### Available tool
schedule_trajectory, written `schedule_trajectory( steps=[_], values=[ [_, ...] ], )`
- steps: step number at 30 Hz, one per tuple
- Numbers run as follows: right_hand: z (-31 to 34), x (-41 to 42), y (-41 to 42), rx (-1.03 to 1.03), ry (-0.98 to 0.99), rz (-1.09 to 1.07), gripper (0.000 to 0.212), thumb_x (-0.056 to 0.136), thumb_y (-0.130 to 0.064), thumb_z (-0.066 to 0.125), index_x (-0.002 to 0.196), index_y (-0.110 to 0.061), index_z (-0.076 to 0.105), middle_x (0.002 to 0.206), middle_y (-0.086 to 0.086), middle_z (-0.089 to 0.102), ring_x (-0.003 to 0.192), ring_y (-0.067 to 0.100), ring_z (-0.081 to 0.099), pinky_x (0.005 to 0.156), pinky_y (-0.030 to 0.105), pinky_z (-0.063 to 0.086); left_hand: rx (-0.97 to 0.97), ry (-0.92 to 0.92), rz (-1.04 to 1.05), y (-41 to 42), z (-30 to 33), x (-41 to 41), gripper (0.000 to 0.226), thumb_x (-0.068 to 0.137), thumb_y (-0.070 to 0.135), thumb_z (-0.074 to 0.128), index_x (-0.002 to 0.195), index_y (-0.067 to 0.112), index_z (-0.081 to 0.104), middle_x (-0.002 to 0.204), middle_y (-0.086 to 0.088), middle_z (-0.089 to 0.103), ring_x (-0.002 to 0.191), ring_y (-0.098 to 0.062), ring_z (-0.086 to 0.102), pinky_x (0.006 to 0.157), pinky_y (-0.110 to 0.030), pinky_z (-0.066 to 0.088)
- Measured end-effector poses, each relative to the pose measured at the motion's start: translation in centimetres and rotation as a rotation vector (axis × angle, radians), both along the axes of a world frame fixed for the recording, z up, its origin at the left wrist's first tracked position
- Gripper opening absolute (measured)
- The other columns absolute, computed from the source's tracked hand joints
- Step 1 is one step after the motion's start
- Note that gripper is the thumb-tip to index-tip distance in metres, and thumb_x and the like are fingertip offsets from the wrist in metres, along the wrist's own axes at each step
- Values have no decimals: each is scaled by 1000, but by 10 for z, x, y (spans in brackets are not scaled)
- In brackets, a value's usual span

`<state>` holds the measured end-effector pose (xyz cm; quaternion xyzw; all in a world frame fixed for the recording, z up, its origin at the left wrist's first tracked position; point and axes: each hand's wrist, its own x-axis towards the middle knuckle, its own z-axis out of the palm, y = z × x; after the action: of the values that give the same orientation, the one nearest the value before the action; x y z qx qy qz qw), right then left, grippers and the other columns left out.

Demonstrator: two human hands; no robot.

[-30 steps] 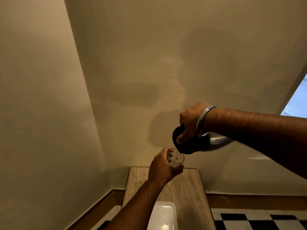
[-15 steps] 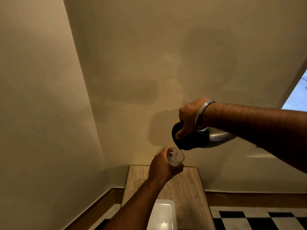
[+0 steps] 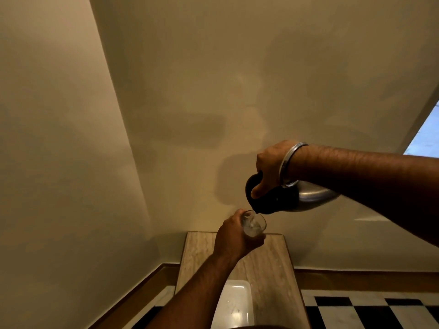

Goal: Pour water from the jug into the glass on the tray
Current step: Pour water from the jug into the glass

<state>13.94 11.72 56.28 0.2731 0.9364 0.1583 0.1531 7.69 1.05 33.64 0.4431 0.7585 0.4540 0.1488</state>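
Jug lower, nearer glass

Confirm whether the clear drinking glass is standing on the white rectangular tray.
No: the left hand holds the clear drinking glass in the air, well above the white rectangular tray.

Tilted jug over hand-held glass

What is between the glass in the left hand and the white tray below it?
Only bare stone tabletop; glass, held by the left hand, hangs above tray, head view.
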Motion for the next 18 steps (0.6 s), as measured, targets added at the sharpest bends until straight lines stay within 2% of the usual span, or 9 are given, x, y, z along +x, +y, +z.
schedule_trajectory(
  steps=[10, 18],
  values=[
    [-7, 5, 8, -45, -19, -12, 58, 63, -80, 64, 67, -24, 55, 69, -2, 67, 62, 18, 66, 61, 32, 56, -19, 0, -7, 3, -7, 7, 72, 57, 57, 84, 119, 37, 54, 108, 13, 68, 90, -3, 63, 77, -22, 56],
    [-22, 13, 29, -122, -31, -41, 57, 68, -78, 63, 76, -22, 60, 72, -3, 67, 65, 17, 65, 61, 31, 54, -36, -17, 21, 12, -12, 10, 67, 59, 53, 85, 117, 34, 55, 105, 11, 68, 91, -7, 65, 79, -32, 58]
  ],
)
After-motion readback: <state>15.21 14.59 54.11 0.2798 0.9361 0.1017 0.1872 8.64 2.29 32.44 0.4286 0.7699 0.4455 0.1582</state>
